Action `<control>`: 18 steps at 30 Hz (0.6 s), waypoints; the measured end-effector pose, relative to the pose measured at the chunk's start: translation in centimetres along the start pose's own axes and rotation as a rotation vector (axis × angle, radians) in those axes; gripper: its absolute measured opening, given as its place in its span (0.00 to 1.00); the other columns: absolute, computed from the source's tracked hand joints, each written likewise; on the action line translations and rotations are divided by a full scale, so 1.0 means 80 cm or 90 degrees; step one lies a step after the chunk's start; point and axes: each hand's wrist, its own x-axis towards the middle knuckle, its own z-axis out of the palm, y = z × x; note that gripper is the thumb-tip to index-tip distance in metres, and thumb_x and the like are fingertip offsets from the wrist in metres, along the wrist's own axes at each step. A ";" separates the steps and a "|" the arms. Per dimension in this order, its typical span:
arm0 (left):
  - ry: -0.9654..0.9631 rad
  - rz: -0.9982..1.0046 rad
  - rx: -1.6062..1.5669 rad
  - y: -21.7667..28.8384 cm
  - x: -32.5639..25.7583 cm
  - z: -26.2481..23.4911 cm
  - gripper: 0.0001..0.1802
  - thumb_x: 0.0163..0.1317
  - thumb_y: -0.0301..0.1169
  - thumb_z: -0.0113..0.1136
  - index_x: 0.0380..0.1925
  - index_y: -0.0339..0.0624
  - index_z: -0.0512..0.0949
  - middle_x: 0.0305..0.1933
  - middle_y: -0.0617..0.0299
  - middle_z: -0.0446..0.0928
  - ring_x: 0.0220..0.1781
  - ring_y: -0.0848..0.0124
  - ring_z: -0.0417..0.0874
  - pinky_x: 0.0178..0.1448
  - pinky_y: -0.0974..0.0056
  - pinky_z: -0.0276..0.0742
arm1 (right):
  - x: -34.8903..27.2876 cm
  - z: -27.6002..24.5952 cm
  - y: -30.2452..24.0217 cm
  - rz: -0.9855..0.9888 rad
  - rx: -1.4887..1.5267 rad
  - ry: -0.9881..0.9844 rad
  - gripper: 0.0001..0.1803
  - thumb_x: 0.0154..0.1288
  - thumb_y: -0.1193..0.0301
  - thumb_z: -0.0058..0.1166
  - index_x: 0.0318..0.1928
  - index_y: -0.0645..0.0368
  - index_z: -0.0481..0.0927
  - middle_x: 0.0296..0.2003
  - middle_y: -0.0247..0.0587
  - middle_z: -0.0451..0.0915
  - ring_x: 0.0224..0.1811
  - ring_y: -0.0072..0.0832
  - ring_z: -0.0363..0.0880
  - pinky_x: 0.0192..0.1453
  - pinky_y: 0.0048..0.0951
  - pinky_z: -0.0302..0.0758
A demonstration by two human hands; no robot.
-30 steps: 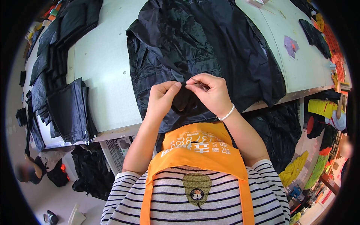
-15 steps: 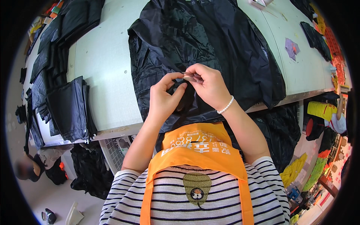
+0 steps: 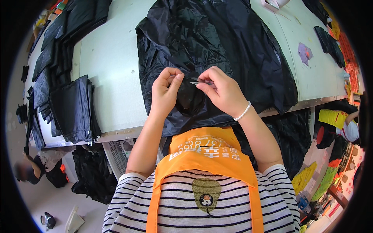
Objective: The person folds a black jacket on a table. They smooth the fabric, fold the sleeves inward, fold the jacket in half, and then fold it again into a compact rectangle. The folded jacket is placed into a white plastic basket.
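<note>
A shiny black jacket-like garment (image 3: 256, 54) lies spread on the pale table in front of me. Over its lower part, my right hand (image 3: 224, 92) grips small metal thread snips (image 3: 196, 82), their pointed blades angled to the left. My left hand (image 3: 165, 92) is a short way left of the blade tips, thumb and forefinger pinched together; whatever they pinch is too small to make out. Between and below the two hands, a dark bunched part of the garment (image 3: 190, 103) bulges up.
Folded black garments (image 3: 72, 110) are stacked along the table's left side. A purple scrap (image 3: 305, 53) and a white box (image 3: 274, 4) lie on the right part. Below the table edge are black cloth heaps (image 3: 93, 174) and a crate (image 3: 118, 155). Other people (image 3: 29, 169) are at the far sides.
My hands have moved apart: the left one drew leftward from the snips, its fingertips closing together. The snips in my right hand have shifted slightly right and down.
</note>
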 end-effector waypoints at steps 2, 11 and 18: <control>-0.002 -0.001 -0.012 -0.002 0.000 0.000 0.05 0.65 0.27 0.55 0.36 0.35 0.73 0.28 0.70 0.75 0.30 0.86 0.71 0.34 0.79 0.63 | 0.005 0.003 -0.006 -0.012 -0.037 0.005 0.12 0.62 0.63 0.57 0.35 0.57 0.72 0.32 0.36 0.76 0.30 0.35 0.79 0.31 0.31 0.75; -0.015 0.004 0.033 0.000 -0.001 0.000 0.05 0.65 0.27 0.56 0.36 0.36 0.73 0.23 0.72 0.72 0.26 0.88 0.66 0.30 0.79 0.59 | 0.014 0.005 -0.006 -0.068 -0.144 0.009 0.11 0.60 0.63 0.57 0.33 0.56 0.72 0.31 0.35 0.75 0.28 0.37 0.78 0.28 0.34 0.73; -0.011 0.001 0.009 -0.008 -0.003 -0.002 0.05 0.66 0.28 0.54 0.35 0.37 0.73 0.22 0.75 0.68 0.24 0.87 0.62 0.29 0.79 0.57 | 0.013 0.004 -0.003 -0.011 -0.128 -0.023 0.11 0.60 0.65 0.58 0.35 0.58 0.73 0.32 0.36 0.76 0.29 0.33 0.79 0.30 0.30 0.74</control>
